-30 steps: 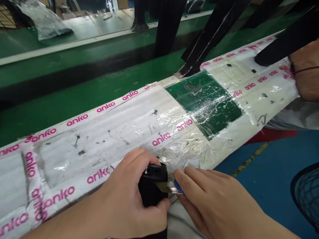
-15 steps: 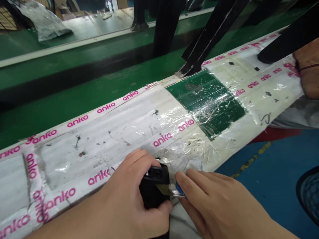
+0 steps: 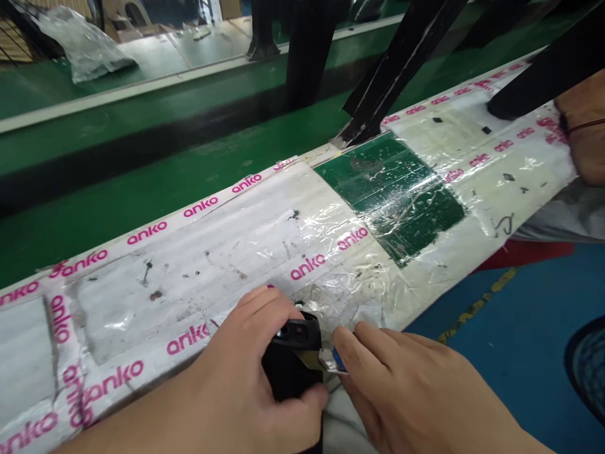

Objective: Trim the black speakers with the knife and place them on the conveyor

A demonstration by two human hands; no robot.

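My left hand (image 3: 246,378) is wrapped round a small black plastic part (image 3: 290,366) with two holes in its top face, held at the near edge of the bench. My right hand (image 3: 406,391) pinches a small blue-handled knife (image 3: 333,360); its metal blade lies against the right side of the black part. Both hands sit over the white bench top (image 3: 198,265), which is covered in clear film and pink "anko" tape (image 3: 307,266).
A green patch (image 3: 392,195) under crinkled clear tape lies to the right on the bench. Black angled frame legs (image 3: 401,57) rise behind it. Another person's arm with a red wrist string (image 3: 583,135) rests at the far right. A green conveyor belt (image 3: 142,183) runs behind; blue floor lies below right.
Barely anything has moved. My hands and the black part have shifted slightly, with the blade staying against the part's side; the view has drifted a little.
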